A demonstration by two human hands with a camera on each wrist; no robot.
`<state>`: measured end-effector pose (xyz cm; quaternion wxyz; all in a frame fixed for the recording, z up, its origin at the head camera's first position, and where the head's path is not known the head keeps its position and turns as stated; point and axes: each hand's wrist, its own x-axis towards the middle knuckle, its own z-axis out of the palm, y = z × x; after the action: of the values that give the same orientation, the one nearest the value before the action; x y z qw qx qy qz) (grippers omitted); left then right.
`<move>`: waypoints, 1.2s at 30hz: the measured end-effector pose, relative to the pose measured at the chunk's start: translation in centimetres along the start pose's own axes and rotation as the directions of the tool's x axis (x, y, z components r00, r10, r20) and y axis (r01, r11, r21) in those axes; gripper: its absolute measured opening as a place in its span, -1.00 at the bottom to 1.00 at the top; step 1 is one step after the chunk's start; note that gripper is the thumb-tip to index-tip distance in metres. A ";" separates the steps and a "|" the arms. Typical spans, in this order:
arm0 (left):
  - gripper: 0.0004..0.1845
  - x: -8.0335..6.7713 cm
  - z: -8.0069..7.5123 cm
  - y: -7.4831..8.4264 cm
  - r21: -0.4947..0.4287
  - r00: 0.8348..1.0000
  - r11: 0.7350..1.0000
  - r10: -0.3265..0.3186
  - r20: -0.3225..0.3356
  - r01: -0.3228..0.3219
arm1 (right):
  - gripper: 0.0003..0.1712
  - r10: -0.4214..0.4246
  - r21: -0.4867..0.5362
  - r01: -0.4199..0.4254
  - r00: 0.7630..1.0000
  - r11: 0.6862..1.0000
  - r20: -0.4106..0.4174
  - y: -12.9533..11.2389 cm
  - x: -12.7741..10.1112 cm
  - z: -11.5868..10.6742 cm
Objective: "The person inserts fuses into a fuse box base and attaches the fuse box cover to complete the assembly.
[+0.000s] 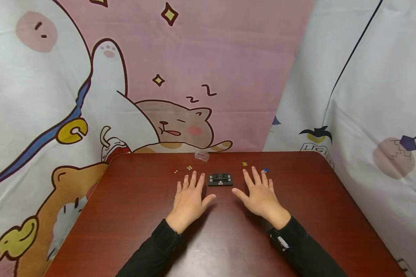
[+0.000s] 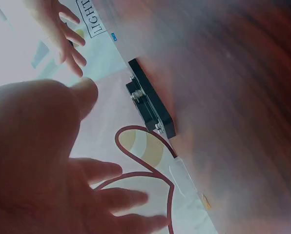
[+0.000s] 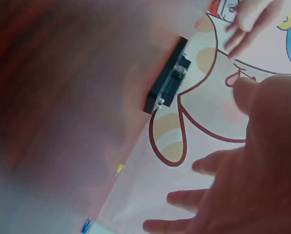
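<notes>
A black block with silvery screw terminals, which looks like a fuse holder, lies on the table between the two hands. My left hand is just left of it, fingers straight and spread, palm down, with nothing held. On the other side, my right hand is spread the same way and holds nothing. In the left wrist view the block shows edge-on beyond the thumb. From the right wrist the block appears likewise, apart from the fingers.
Behind the block lies a small clear plastic cover. Tiny coloured pieces are scattered about: red and tan at left, yellow and blue at right. A printed cloth hangs behind the brown table.
</notes>
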<state>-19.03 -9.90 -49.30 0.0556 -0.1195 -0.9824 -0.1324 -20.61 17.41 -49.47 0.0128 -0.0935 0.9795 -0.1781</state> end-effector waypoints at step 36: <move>-0.41 8.6 1.1 -1.9 -0.059 0.945 0.985 0.173 0.276 -0.163 | -0.37 -0.259 -0.020 0.267 0.948 0.963 0.185 -0.5 8.5 0.7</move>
<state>-27.86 -9.50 -49.60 -0.0751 -0.2212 -0.9641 -0.1260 -28.81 15.15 -49.85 0.0756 -0.2392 0.9568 -0.1473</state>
